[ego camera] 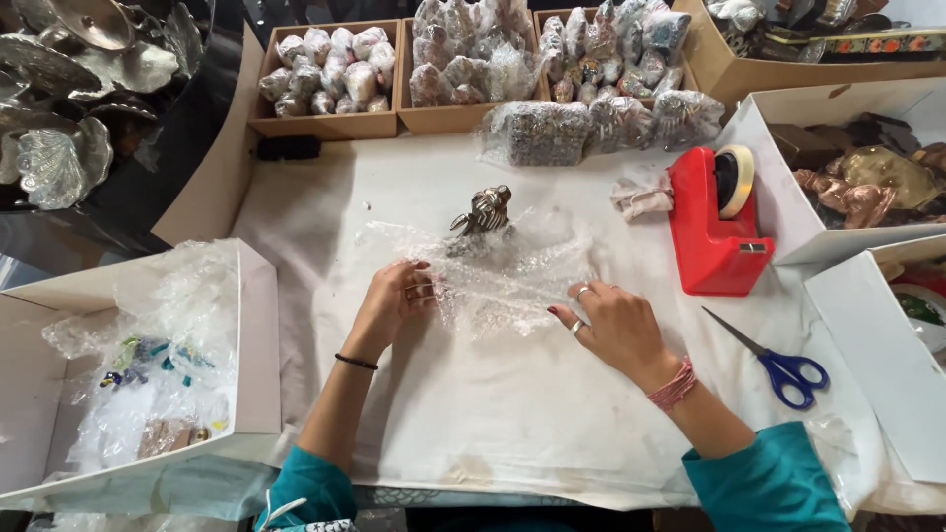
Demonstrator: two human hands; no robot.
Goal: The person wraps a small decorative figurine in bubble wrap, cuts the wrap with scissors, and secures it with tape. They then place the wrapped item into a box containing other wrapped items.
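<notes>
white cloth (493, 414) covers the bench. your left hand (394, 300) pinches the bubble wrap (503, 281) edge; your right hand (611, 325) presses it flat, fingers spread. metal figurine (483, 212) stands just beyond both grips. risk: tugging the sheet may topple it.

Along the far edge of the table stand three open brown cardboard trays (325, 123), each filled with small bubble-wrapped bundles (330, 69), and three larger clear-wrapped parcels (601, 123) lie on the white cloth just in front of them. At the near left sits an open white cardboard box (258, 335) stuffed with loose clear plastic wrap. On the right are two more open white boxes (788, 207), the farther one holding coppery metal pieces.
</notes>
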